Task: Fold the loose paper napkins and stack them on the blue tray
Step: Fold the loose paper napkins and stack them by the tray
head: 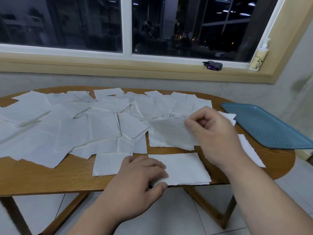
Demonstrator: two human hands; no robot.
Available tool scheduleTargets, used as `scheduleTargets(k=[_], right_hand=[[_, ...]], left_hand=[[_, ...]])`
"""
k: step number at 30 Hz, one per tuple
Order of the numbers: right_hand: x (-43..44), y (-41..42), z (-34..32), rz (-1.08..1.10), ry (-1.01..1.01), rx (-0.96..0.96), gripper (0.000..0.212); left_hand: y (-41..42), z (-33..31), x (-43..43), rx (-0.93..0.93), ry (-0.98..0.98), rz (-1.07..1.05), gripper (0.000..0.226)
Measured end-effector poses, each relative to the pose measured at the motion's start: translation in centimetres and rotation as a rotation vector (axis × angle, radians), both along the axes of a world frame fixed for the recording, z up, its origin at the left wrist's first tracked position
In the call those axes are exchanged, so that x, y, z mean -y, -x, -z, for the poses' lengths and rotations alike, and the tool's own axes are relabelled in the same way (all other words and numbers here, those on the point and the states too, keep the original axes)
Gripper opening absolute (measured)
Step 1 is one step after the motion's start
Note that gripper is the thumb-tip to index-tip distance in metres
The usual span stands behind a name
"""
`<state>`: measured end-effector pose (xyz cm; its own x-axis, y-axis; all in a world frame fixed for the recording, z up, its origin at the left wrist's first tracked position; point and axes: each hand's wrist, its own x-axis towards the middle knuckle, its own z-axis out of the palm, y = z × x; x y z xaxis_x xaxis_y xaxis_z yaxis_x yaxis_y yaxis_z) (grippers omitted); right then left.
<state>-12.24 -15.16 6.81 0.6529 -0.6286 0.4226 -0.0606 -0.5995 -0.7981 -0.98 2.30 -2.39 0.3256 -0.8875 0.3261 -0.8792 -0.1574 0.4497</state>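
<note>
Beside the blue tray [271,129], right hand [215,131] pinches 1 loose napkin [169,131]; left hand [135,180] presses folded napkin [186,168]

White napkins [71,126] – blue perforated tray [264,126] – grained tan wood table [50,180].
</note>
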Motion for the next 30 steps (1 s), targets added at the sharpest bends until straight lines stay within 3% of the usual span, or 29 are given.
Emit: scheduleTargets(k=[3, 7, 13, 16, 18, 23, 30], right_hand=[[-0.5, 2.3, 0.0, 0.031, -0.153, 0.179, 0.005], [-0.1, 3.4, 2.9, 0.166, -0.31, 0.104, 0.01], [0.9, 3.0, 6.1, 0.267, -0.303, -0.027, 0.011], [0.8, 2.8, 6.5, 0.249, -0.268, -0.04, 0.01], [0.6, 2.9, 6.5, 0.209, -0.245, -0.043, 0.005], [0.4, 3.4, 6.3, 0.073, -0.149, -0.064, 0.033], [-0.3, 3.4, 5.6, -0.019, -0.198, 0.097, 0.031]], left_hand=[[-0.1, 0.1, 0.0, -0.057, 0.129, -0.015, 0.03], [-0.2, -0.2, -0.1, -0.214, 0.313, -0.128, 0.019], [-0.1, -0.4, 0.1, -0.352, 0.18, -0.157, 0.023], [0.3, -0.8, 0.1, -0.298, 0.116, -0.182, 0.009], [0.4, -1.0, 0.2, -0.225, 0.116, -0.173, 0.014], [0.1, -0.4, 0.2, -0.176, 0.146, -0.169, 0.022], [0.4, -0.3, -0.1, -0.14, 0.211, -0.165, 0.025]])
